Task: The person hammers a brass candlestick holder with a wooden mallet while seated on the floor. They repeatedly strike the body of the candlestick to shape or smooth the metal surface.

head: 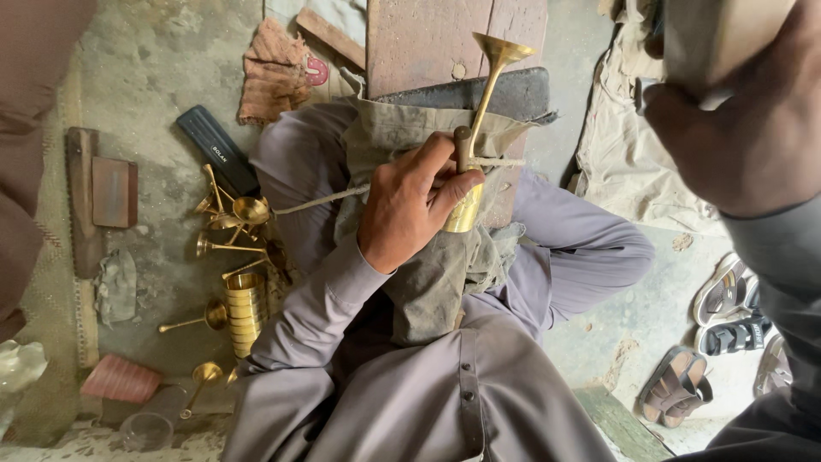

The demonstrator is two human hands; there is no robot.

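While the left hand pins a brass horn against the cloth-covered lap, the step in hand looks like working or polishing the brass with the piece held firm. Its fingers are clamped together around the thick lower barrel, thumb across the front, and a thin cord runs out from the grip toward nine o'clock. From the fingers the slim stem rises toward one o'clock and ends in the flared bell, which sits over a dark block on a wooden board. At two o'clock the right hand is raised close to the camera, fingers closed on a pale wooden block. I judge the next move needs a steady left grip as that block comes down to the brass. More brass pieces lie on the floor at nine o'clock, well apart from the fingers.
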